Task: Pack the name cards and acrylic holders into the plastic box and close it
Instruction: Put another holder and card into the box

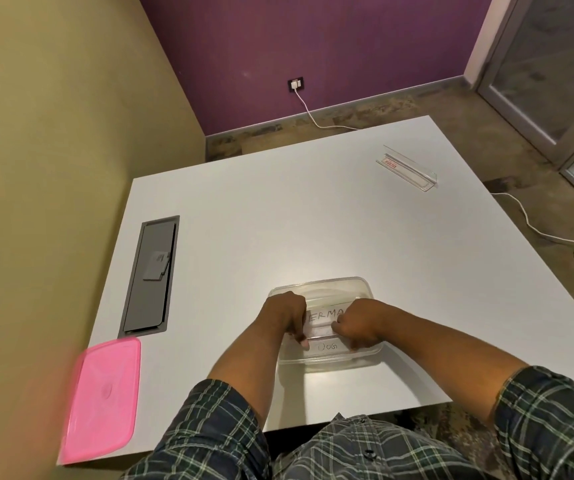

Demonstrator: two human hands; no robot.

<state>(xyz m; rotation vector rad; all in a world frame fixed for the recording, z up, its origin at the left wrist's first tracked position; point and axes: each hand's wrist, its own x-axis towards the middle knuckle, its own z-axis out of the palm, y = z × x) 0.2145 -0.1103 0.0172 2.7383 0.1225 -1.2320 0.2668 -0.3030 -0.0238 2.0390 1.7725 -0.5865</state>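
Observation:
A clear plastic box (354, 284) stands open on the white table (278, 220) near its front edge. Inside it, my left hand (287, 313) and my right hand (358, 327) each pinch an end of an acrylic holder with a name card (325, 315) lettered "ERMA". Below it in the box lies a second card (327, 347) reading "DOG". The pink lid (103, 398) lies flat at the table's front left corner. An empty acrylic holder (408, 168) with a small red label rests far away at the back right.
A grey cable hatch (150, 275) is set into the table's left side. Olive wall runs close along the left. A white cable (538, 230) trails across the floor to the right, beyond the table's edge.

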